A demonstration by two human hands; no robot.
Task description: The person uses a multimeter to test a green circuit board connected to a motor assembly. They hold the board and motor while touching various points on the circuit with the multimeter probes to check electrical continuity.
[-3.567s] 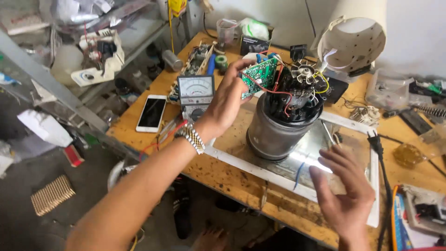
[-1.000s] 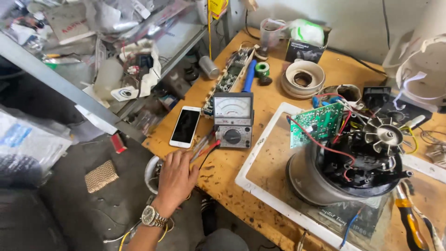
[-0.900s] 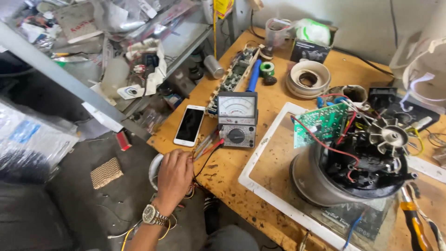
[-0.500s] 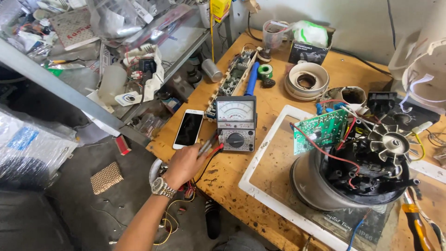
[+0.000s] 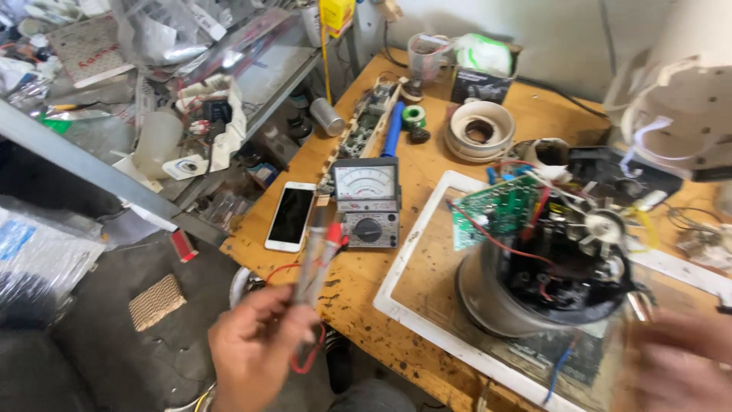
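test probes (image 5: 319, 255) now lifted off the bench, gripped in left hand (image 5: 255, 347) at lower centre, right hand (image 5: 671, 366) newly entering lower right, blurred, grip unclear

Meter (image 5: 367, 202): grey body, pale dial, black knob. Probes (image 5: 319, 255): red and black, red lead. Phone (image 5: 290, 216): white frame, black screen. Circuit board (image 5: 496, 210): green w/ red wires. Motor housing (image 5: 499, 294): grey outside, black inside. Tray (image 5: 412, 252): white rim. Workbench (image 5: 427, 160): yellowish wood, dark stains. Tube (image 5: 393, 128): blue.
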